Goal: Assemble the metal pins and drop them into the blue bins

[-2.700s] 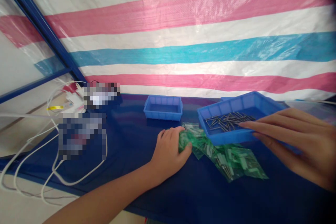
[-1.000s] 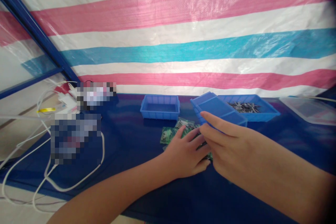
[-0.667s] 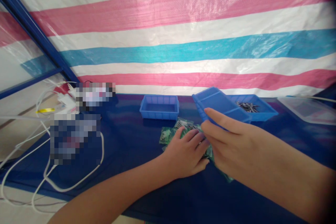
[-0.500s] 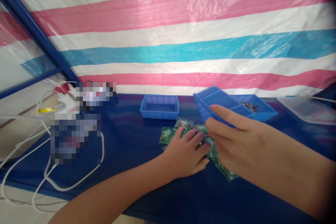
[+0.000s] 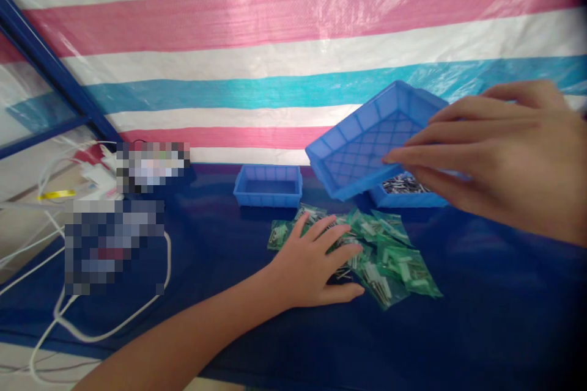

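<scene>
Right hand gripping tilted blue tray

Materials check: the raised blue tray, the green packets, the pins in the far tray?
Raised blue tray: looks like moulded plastic, matte, with a ribbed grid on its underside. Green packets: thin glossy translucent film, probably plastic, crinkled, contents showing through. Pins: likely metal, grey with bright glints; too small to be sure.

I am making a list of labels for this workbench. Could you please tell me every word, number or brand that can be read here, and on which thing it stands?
No text can be read.
green packets under the left hand: white patches, too blurred to read.
two pixelated patches on the left: masked, unreadable.
tilted blue tray in the right hand: no marking visible.
</scene>
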Demonstrator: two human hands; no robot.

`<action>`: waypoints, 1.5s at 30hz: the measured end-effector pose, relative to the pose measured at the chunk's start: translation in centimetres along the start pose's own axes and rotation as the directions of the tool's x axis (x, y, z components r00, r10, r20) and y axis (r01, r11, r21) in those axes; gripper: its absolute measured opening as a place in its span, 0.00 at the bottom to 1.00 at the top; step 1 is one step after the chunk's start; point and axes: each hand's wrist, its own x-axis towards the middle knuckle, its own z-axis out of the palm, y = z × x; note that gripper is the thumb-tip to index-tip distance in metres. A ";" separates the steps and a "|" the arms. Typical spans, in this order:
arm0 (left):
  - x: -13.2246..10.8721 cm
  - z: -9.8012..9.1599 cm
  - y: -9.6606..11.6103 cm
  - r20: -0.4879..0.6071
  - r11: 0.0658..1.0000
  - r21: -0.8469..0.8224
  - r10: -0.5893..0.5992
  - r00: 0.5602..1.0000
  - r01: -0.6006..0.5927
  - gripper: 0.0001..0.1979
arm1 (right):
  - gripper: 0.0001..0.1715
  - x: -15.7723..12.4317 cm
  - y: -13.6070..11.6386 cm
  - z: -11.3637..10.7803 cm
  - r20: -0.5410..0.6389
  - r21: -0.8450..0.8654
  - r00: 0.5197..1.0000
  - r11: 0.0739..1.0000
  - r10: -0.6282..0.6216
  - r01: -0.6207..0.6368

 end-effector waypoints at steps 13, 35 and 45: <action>-0.1 -1.8 -8.1 -0.155 0.823 0.276 -0.471 0.868 0.496 0.14 | 0.17 -0.4 -0.9 13.4 0.149 0.120 0.979 0.980 0.138 -0.156; 0.4 -1.0 -9.0 -0.188 0.818 0.321 -0.439 0.878 0.478 0.15 | 0.16 -1.9 -1.4 13.8 0.256 -0.014 0.964 0.998 0.065 -0.064; 0.9 -0.7 -8.6 -0.172 0.842 0.309 -0.408 0.897 0.443 0.18 | 0.20 -3.1 -1.6 14.1 0.164 -0.008 0.985 0.999 0.046 -0.045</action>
